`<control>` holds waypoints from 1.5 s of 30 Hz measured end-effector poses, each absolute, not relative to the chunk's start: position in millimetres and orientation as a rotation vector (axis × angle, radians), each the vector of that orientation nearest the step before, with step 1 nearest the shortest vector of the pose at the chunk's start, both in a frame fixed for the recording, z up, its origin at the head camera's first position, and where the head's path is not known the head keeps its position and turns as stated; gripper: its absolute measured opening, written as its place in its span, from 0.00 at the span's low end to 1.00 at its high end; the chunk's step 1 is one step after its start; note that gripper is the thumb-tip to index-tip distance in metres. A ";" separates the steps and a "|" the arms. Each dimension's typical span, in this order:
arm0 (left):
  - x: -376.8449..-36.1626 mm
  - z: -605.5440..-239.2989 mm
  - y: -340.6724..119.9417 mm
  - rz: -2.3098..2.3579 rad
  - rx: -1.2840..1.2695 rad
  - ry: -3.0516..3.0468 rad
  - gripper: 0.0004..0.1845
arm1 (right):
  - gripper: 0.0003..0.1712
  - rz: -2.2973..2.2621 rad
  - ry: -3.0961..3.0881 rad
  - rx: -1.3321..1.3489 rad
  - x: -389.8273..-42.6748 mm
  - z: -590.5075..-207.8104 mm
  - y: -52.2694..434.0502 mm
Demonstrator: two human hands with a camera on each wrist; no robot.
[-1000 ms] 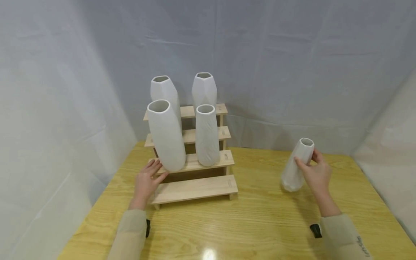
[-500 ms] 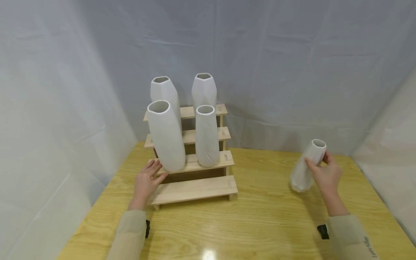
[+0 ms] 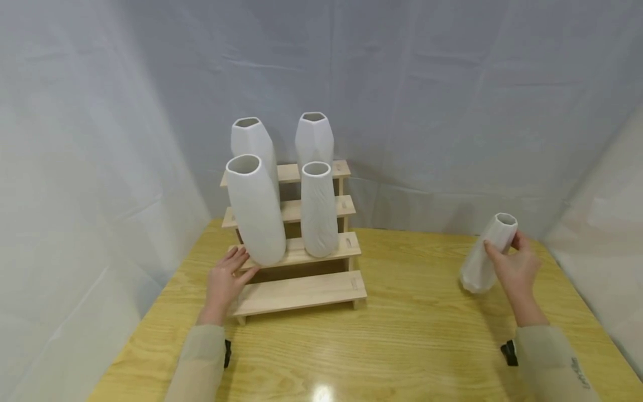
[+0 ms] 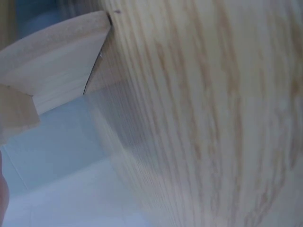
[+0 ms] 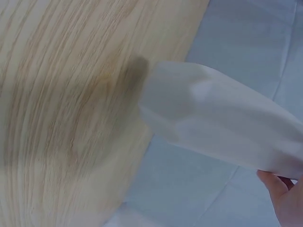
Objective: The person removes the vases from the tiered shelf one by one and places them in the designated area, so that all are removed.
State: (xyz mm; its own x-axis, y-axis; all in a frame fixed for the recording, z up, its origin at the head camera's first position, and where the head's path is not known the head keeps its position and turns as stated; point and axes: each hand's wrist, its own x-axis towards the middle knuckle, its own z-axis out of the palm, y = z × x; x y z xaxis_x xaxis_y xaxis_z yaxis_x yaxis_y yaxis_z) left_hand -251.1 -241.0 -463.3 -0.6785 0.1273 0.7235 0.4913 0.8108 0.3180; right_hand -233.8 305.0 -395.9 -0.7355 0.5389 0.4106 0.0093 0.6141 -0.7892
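My right hand (image 3: 519, 268) holds a white faceted vase (image 3: 488, 254) near its mouth, thumb on the near side and fingers behind. The vase leans, mouth toward the right, its base close over the table; the right wrist view shows the vase's lower body (image 5: 199, 109) and its shadow on the wood. My left hand (image 3: 226, 282) rests at the left end of a stepped wooden stand (image 3: 301, 293), fingers extended beside the base of a tall white vase (image 3: 258, 218). In the left wrist view a piece of the stand (image 4: 61, 61) shows, with only a sliver of the hand.
A narrower textured white vase (image 3: 319, 218) shares the tall one's shelf. Behind, two angular vases, the left one (image 3: 256, 139) and the right one (image 3: 315, 139), stand higher on the stand. Pale cloth (image 3: 427, 111) hangs around the wooden table (image 3: 392, 335).
My right hand has carried the faceted vase to the right over the table, still tilted. The left hand stays at the stand's left end.
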 end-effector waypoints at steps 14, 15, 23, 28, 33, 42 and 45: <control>-251.9 -462.9 -241.4 -0.633 -0.466 -2.255 0.23 | 0.30 1.104 -2.176 -0.497 -245.0 -396.4 326.7; -252.3 -462.9 -241.4 -0.632 -0.459 -2.258 0.23 | 0.30 1.103 -2.176 -0.498 -245.6 -396.4 328.1; -253.2 -460.5 -240.3 -0.653 -0.471 -2.254 0.24 | 0.32 1.138 -2.194 -0.570 -252.9 -398.4 340.8; -252.5 -459.8 -241.0 -0.655 -0.468 -2.246 0.23 | 0.32 1.164 -2.178 -0.628 -259.1 -397.0 346.5; -252.7 -461.4 -241.7 -0.622 -0.460 -2.260 0.23 | 0.33 1.170 -2.161 -0.651 -264.9 -394.2 354.2; -251.6 -463.3 -241.7 -0.622 -0.462 -2.255 0.23 | 0.34 1.130 -2.151 -0.697 -271.5 -396.7 365.9; -251.8 -464.3 -242.5 -0.623 -0.462 -2.259 0.23 | 0.34 1.165 -2.139 -0.725 -272.6 -397.1 367.6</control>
